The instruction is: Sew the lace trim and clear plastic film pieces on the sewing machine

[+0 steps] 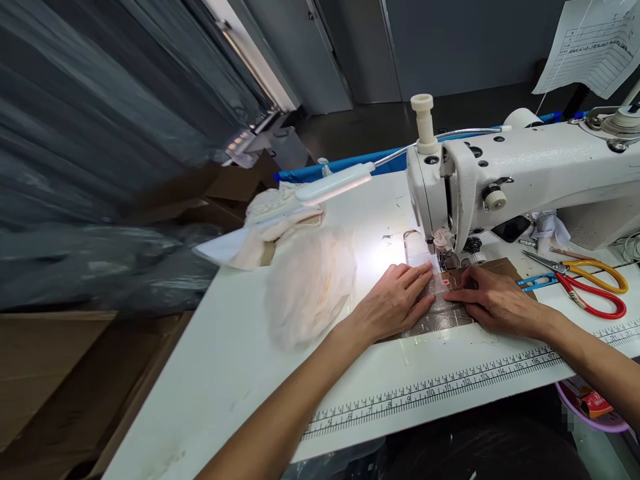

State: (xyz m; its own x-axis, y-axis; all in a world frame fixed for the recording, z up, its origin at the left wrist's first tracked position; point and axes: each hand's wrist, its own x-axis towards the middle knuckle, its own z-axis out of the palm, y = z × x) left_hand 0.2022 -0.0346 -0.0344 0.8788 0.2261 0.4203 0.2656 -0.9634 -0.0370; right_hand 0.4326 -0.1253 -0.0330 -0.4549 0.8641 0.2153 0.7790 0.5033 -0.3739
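Observation:
My left hand (397, 300) lies palm down just left of the needle area, its fingers stretched out over a thin whitish piece (430, 277) on the machine bed. My right hand (495, 300) is a little to the right, fingers bent and drawn together low over a clear-taped brown plate (445, 321); anything between its fingertips is hidden. A small ruffled pale fabric bit (443, 238) sits by the presser foot of the white sewing machine (530, 160). The gap between my hands is narrow.
Red- and yellow-handled scissors (590, 283) and blue thread snips (537, 281) lie right of my right hand. A sheer pale fabric pile (310, 287) rests left. A lamp (335, 185) hangs behind it. A printed ruler (430, 393) runs along the table's front.

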